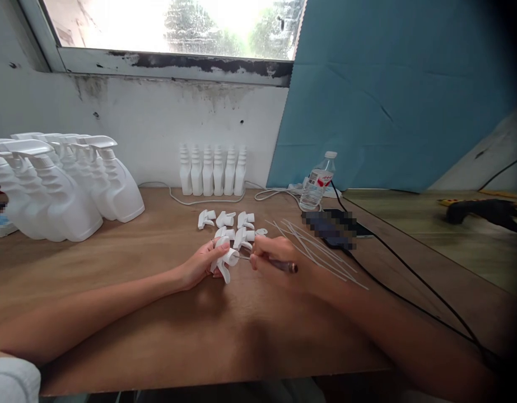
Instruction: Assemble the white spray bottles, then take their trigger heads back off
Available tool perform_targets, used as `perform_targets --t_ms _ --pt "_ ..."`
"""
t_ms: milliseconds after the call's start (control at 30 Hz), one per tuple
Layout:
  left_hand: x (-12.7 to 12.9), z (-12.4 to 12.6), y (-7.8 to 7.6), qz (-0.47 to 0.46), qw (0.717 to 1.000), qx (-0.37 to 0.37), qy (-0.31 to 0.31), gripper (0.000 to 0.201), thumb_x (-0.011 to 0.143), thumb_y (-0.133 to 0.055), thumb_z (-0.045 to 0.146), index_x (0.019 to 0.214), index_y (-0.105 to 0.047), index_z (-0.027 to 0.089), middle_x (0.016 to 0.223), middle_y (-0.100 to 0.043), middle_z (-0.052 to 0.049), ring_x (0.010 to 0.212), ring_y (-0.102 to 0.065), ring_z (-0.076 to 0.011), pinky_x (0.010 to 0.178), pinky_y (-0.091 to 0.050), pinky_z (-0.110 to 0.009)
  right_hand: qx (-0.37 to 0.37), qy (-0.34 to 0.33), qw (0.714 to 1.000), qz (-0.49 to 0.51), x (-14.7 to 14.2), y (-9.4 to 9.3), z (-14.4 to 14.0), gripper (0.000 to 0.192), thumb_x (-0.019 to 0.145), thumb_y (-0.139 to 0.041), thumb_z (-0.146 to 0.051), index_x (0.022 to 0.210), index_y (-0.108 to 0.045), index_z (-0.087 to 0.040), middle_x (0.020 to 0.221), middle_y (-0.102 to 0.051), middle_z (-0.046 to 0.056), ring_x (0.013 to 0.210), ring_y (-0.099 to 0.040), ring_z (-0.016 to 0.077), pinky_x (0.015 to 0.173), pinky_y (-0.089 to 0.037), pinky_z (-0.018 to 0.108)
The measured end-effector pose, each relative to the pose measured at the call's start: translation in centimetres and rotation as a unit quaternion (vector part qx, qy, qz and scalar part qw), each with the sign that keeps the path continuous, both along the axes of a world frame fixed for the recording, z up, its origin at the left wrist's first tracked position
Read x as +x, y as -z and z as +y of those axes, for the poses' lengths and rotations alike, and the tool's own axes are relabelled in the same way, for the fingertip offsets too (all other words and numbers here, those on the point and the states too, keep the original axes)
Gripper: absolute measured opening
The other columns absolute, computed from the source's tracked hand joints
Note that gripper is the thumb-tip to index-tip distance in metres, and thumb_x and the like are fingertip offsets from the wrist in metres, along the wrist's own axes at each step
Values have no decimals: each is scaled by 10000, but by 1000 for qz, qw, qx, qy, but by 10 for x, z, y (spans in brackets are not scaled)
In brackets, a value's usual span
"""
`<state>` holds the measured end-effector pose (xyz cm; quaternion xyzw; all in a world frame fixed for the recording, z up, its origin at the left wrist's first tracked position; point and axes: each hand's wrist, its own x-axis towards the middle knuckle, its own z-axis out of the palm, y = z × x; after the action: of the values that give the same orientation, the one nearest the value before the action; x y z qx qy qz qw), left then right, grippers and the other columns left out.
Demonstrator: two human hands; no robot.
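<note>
Your left hand (201,263) is wrapping its fingers around a white trigger sprayer head (225,258). Your right hand (271,257) is pinching a dark-handled tool (283,265), its tip touching the sprayer head, above the wooden table (157,313)

- The flat brown wooden table (157,313) is showing a smooth, matt grain.
- The white plastic trigger sprayer head (225,258) is looking smooth and faintly glossy.
- The clear plastic water bottle (317,182) is gleaming.
- The white painted wall (157,120) is looking rough and stained.
</note>
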<state>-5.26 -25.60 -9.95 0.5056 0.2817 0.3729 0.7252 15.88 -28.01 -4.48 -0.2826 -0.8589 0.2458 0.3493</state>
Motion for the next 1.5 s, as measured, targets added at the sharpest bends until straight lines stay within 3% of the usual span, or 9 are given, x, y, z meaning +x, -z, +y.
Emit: perform_targets --t_ms 100,200,733,967,1033,1133,1233,1333,1500 --pt "-3 0 -2 8 1000 -13 5 417 770 -685 519 806 -457 171 612 -502 23 448 -366 -62 409 -275 -173 -146 -12 985 90 -3 4 5 218 920 -453 -242 722 -372 -202 612 -616 2 446 -551 106 403 -388 213" --pt "-5 1 -7 1 999 -40 -2 415 775 -666 532 811 -476 164 595 -485 28 433 -350 -58 406 -252 -171 -251 -49 948 192 -7 11 10 254 904 -528 -296 728 -372 -202 633 -652 22 474 -600 136 416 -442 239" --pt "-9 6 -9 -28 993 -109 -31 435 748 -688 533 714 -484 150 533 -480 36 394 -262 -33 394 -164 -170 -297 -71 891 337 -23 41 7 245 927 -536 -288 780 -355 -210 729 -710 44 549 -638 156 477 -448 248" --pt "-10 12 -4 -45 989 -135 -30 415 777 -654 531 725 -518 143 592 -540 6 413 -328 -46 411 -209 -175 -353 -67 858 367 -29 39 1 218 947 -501 -304 795 -385 -201 757 -690 39 613 -643 147 552 -458 257" --pt "-10 13 -3 -55 989 -137 -29 408 798 -632 528 731 -535 138 608 -548 -1 441 -376 -60 426 -247 -179 -334 -62 868 362 -32 38 -2 228 949 -503 -320 790 -395 -199 767 -681 33 632 -638 140 577 -468 266" --pt "-9 12 -4 -69 989 -130 -27 399 817 -619 515 731 -547 132 614 -550 -1 472 -417 -73 442 -290 -182 -222 -35 923 312 -34 41 -6 220 939 -533 -332 790 -448 -194 778 -660 28 642 -614 129 589 -471 273" --pt "-8 9 -8 -77 989 -126 -31 375 844 -597 496 759 -564 131 644 -567 -8 516 -468 -90 473 -336 -190 -154 -7 951 267 -34 44 -7 195 956 -504 -333 822 -495 -191 792 -646 28 664 -596 120 615 -469 276" --pt "-6 7 -10 -74 989 -124 -37 361 855 -586 491 799 -576 135 670 -580 -17 552 -510 -108 511 -376 -204 -152 3 957 246 -31 39 -7 215 948 -514 -342 796 -475 -195 749 -639 19 648 -593 121 613 -464 274" --pt "-4 2 -11 -47 993 -102 -46 381 788 -668 505 829 -557 143 654 -556 -2 521 -486 -99 487 -358 -199 -236 -7 934 268 -20 17 -6 269 915 -540 -316 720 -393 -204 604 -619 -6 513 -570 123 514 -455 264"
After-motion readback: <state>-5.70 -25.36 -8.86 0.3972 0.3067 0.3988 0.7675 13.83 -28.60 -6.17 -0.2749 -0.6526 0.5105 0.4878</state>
